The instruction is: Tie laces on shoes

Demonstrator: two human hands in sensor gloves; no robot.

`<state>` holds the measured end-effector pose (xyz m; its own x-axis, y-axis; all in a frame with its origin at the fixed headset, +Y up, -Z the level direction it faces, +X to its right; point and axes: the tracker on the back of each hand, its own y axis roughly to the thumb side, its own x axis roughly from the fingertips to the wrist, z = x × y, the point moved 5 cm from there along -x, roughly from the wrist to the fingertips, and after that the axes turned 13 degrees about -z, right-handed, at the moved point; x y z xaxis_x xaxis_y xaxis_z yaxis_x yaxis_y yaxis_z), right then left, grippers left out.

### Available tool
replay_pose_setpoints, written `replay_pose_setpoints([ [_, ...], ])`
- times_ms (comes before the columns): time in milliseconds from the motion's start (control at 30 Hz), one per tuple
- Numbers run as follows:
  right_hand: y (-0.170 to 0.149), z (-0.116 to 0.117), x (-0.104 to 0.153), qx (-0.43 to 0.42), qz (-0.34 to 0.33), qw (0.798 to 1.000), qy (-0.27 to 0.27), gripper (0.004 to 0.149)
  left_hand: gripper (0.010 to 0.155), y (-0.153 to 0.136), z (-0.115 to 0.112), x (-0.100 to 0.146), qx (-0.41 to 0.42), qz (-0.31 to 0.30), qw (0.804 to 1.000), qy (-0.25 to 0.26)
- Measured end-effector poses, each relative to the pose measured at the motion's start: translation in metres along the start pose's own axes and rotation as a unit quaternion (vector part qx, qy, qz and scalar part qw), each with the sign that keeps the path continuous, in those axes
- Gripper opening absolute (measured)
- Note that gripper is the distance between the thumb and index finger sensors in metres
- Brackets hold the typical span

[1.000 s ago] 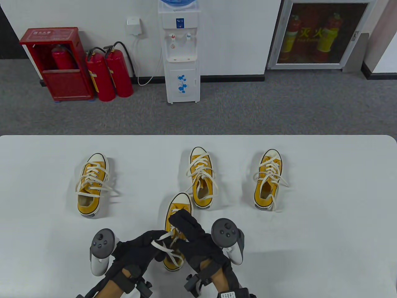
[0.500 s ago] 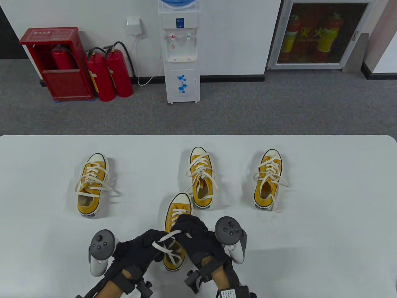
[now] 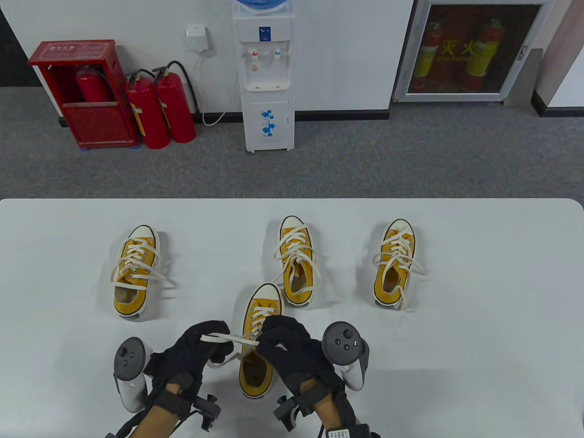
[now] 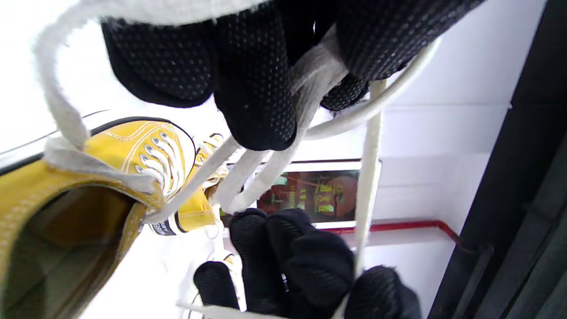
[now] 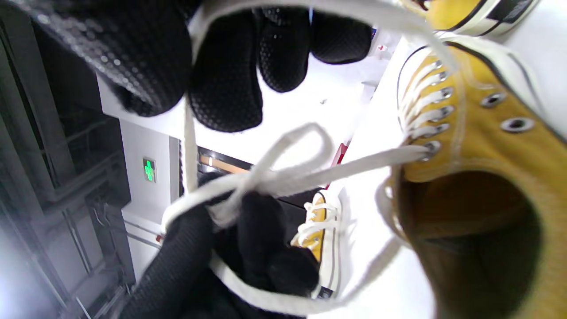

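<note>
The nearest yellow sneaker [image 3: 261, 305] stands toe-away at the table's front middle, over its opening both hands work its white lace [image 3: 228, 338]. My left hand [image 3: 218, 334] pinches a stretch of lace drawn level to the left of the shoe. My right hand [image 3: 270, 336] grips the lace right above the tongue. In the left wrist view my fingers [image 4: 254, 88] clamp lace strands [image 4: 310, 75] beside the shoe [image 4: 133, 146]. In the right wrist view a lace loop [image 5: 288, 173] runs from the shoe's eyelets [image 5: 427, 148] to the left hand [image 5: 252, 239].
Three more yellow sneakers with loose laces stand farther back: one at the left [image 3: 132, 271], one at the middle [image 3: 297, 260], one at the right [image 3: 394, 264]. The white table [image 3: 479, 342] ends at a far edge with grey floor behind it.
My left hand has moved left and drawn the lace out into a level line. My right hand has curled in from the toe side to above the shoe's tongue.
</note>
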<state>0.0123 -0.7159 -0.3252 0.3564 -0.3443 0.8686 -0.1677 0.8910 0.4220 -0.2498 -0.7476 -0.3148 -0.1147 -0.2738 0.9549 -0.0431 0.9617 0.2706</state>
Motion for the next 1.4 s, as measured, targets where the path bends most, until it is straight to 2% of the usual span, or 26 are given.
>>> replay_pose_setpoints([
  [200, 0.000, 0.010, 0.000, 0.055, 0.006, 0.998, 0.030, 0.041, 0.043, -0.008, -0.003, 0.000, 0.095, 0.020, 0.995, -0.004],
  [400, -0.007, 0.016, 0.001, 0.082, 0.018, 0.995, 0.048, 0.041, 0.041, -0.010, -0.011, 0.000, 0.142, 0.022, 0.989, -0.029],
  [800, -0.009, 0.023, 0.002, 0.154, 0.019, 0.985, 0.080, 0.043, 0.040, -0.013, -0.016, 0.001, 0.155, 0.034, 0.987, -0.036],
  [933, -0.011, 0.018, 0.001, 0.155, 0.020, 0.984, 0.085, 0.053, 0.040, -0.011, -0.014, 0.001, 0.152, 0.028, 0.987, -0.035],
  [1033, -0.013, 0.008, 0.001, 0.132, 0.023, 0.988, 0.072, 0.059, 0.040, -0.010, -0.013, 0.000, 0.153, 0.025, 0.987, -0.032],
  [1200, -0.019, -0.008, 0.002, 0.079, 0.031, 0.996, 0.025, 0.060, 0.040, -0.007, -0.015, -0.001, 0.145, 0.014, 0.988, -0.047],
  [1267, -0.019, -0.010, 0.002, 0.088, 0.039, 0.995, 0.008, 0.059, 0.040, -0.004, -0.018, -0.001, 0.140, 0.006, 0.988, -0.058],
  [1400, -0.017, 0.007, -0.002, 0.122, 0.029, 0.991, 0.050, 0.064, 0.040, 0.002, -0.024, -0.002, 0.123, -0.011, 0.989, -0.084],
])
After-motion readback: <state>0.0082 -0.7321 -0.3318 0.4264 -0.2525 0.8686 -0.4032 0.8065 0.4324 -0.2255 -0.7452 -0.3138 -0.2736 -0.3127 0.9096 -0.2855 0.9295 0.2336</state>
